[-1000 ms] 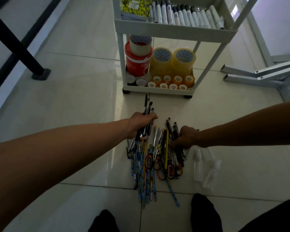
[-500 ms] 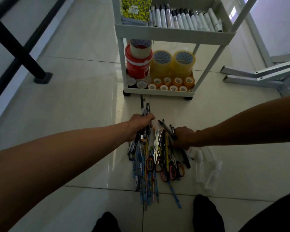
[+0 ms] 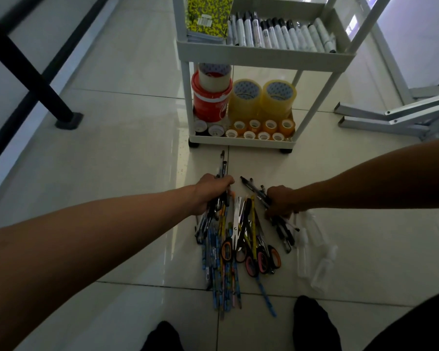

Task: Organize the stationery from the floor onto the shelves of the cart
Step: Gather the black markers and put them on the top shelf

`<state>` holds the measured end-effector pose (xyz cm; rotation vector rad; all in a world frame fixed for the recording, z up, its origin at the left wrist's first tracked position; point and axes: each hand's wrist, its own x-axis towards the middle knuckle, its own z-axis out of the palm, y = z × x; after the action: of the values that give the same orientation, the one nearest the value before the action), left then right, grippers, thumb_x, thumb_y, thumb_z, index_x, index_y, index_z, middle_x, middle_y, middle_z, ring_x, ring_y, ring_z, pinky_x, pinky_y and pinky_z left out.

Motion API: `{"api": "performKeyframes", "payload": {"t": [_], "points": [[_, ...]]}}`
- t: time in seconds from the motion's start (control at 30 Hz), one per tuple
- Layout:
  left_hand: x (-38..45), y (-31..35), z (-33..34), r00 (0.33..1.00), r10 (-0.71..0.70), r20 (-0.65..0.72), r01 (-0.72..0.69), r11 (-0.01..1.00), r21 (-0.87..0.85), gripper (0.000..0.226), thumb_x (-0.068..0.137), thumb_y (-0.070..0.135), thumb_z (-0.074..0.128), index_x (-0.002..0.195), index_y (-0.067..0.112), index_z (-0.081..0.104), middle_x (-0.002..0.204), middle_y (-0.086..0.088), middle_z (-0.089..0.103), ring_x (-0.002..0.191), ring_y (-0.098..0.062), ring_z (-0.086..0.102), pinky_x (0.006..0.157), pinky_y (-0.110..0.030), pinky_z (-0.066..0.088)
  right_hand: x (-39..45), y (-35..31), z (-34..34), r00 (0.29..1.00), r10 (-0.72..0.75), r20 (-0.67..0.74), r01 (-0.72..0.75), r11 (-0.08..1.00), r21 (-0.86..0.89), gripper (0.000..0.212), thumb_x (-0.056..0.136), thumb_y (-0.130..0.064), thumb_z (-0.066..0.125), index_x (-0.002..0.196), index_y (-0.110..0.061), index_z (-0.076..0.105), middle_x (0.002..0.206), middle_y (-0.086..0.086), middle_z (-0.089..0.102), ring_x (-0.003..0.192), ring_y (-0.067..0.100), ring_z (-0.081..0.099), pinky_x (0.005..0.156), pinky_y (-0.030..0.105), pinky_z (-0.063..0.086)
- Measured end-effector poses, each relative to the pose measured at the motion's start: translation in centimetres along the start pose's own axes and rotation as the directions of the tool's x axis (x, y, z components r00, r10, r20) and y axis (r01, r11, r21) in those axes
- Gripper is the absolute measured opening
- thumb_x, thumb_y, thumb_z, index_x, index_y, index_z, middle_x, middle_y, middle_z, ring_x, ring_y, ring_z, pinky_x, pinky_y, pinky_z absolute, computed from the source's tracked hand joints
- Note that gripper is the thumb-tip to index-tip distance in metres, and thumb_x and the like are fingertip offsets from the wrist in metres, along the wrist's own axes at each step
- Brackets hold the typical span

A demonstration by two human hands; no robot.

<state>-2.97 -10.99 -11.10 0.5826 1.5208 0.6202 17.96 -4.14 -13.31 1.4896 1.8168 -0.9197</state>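
Black pens point(image 3: 219, 196) are bunched in the left hand point(image 3: 209, 192) and a few more point(image 3: 257, 192) in the right hand point(image 3: 281, 202), fingers wrapped round both just above the floor pile point(image 3: 238, 247) near the cart point(image 3: 264, 53); they're light, stiff, probably slippy, so grab mid-bundle.

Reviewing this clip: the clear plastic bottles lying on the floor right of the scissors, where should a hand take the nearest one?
Grip the nearest clear bottle across its wide body from above, fingers on the two long sides. It lies flat; the narrow cap end gives less hold.
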Motion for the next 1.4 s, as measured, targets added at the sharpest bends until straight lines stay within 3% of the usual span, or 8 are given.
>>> {"api": "performKeyframes", "payload": {"t": [0.17,0.4,0.57,0.83,0.97,1.07,1.17,1.4], "points": [[-0.1,0.1,-0.1,0.999,-0.031,0.034,0.035,0.992,-0.122,0.031,0.099,0.024,0.061,0.113,-0.003,0.052,0.083,-0.017,0.077,0.068,-0.022,0.076,0.051,-0.027,0.055,0.0,0.6,-1.3,0.999,0.037,0.023,-0.04,0.988,0.146,0.039,0.088,-0.013,0.069,0.12,-0.013,0.046,0.097,0.004,0.055,0.078,0.016,0.062,0.045,0.022,0.05],[0.9,-0.8,-0.1,0.99,0.033,-0.135,-0.05,0.991,-0.126,0.032,0.093,0.024,0.071,0.111,-0.001,0.064,0.07,-0.005,0.066,0.05,-0.011,0.062,0.048,-0.023,0.048,-0.4,0.9,-2.6,0.99,-0.017,0.139,-0.05,0.885,0.463,0.017,0.096,-0.005,0.055,0.111,-0.004,0.048,0.1,0.017,0.062,0.079,0.023,0.067,0.078,0.039,0.061],[0.7,-0.3,0.7,0.986,0.082,-0.143,-0.101,0.986,-0.13,0.066,0.072,0.062,0.08,0.105,0.006,0.068,0.076,-0.001,0.065,0.064,-0.015,0.063,0.069,-0.031,0.051,-2.3,-2.4,-2.9,0.958,-0.271,0.096,0.178,0.821,0.542,0.009,0.1,-0.009,0.048,0.096,-0.003,0.054,0.09,0.014,0.061,0.084,0.024,0.064,0.09,0.045,0.055],[0.5,0.9,1.0,0.954,0.111,-0.278,-0.142,0.985,-0.096,0.037,0.075,0.044,0.073,0.09,0.01,0.068,0.065,-0.004,0.063,0.056,-0.019,0.058,0.049,-0.025,0.047,-4.0,-6.1,-2.7,0.921,-0.385,0.054,0.321,0.832,0.453,0.016,0.1,-0.009,0.052,0.113,0.0,0.055,0.094,0.015,0.066,0.077,0.02,0.068,0.07,0.031,0.059],[0.5,0.7,1.0,0.946,0.078,-0.314,-0.107,0.991,-0.075,0.039,0.082,0.049,0.063,0.094,0.012,0.064,0.074,-0.008,0.065,0.067,-0.023,0.063,0.061,-0.032,0.053,-4.0,-5.7,-2.8,0.919,-0.384,0.093,0.315,0.854,0.414,0.012,0.099,-0.009,0.054,0.108,-0.002,0.053,0.088,0.014,0.066,0.074,0.021,0.067,0.069,0.032,0.059],[0.7,0.9,0.1,0.924,0.096,-0.371,-0.124,0.991,-0.052,0.039,0.087,0.047,0.059,0.099,0.011,0.066,0.088,-0.014,0.072,0.076,-0.026,0.069,0.072,-0.04,0.059,-4.0,-5.2,-2.2,0.932,-0.336,0.136,0.27,0.893,0.362,0.02,0.098,-0.008,0.052,0.115,0.003,0.052,0.089,0.015,0.066,0.074,0.021,0.067,0.068,0.031,0.06],[0.9,1.5,-2.1,0.89,0.106,-0.444,-0.143,0.988,-0.052,0.037,0.092,0.043,0.059,0.109,0.01,0.061,0.085,-0.009,0.073,0.073,-0.022,0.073,0.055,-0.03,0.055,-4.0,-4.0,-1.4,0.946,-0.271,0.18,0.201,0.922,0.33,0.012,0.096,-0.005,0.051,0.107,-0.001,0.053,0.082,0.01,0.062,0.066,0.017,0.061,0.058,0.027,0.055],[0.8,0.2,-5.5,0.941,0.057,-0.333,-0.084,0.994,-0.069,0.033,0.094,0.031,0.069,0.104,0.004,0.054,0.096,-0.012,0.071,0.06,-0.016,0.074,0.044,-0.026,0.049,-3.1,0.8,1.5,0.998,0.027,-0.058,-0.012,0.967,0.254,0.029,0.089,-0.021,0.072,0.089,-0.013,0.045,0.076,0.009,0.057,0.054,0.015,0.051,0.039,0.02,0.042]]}}
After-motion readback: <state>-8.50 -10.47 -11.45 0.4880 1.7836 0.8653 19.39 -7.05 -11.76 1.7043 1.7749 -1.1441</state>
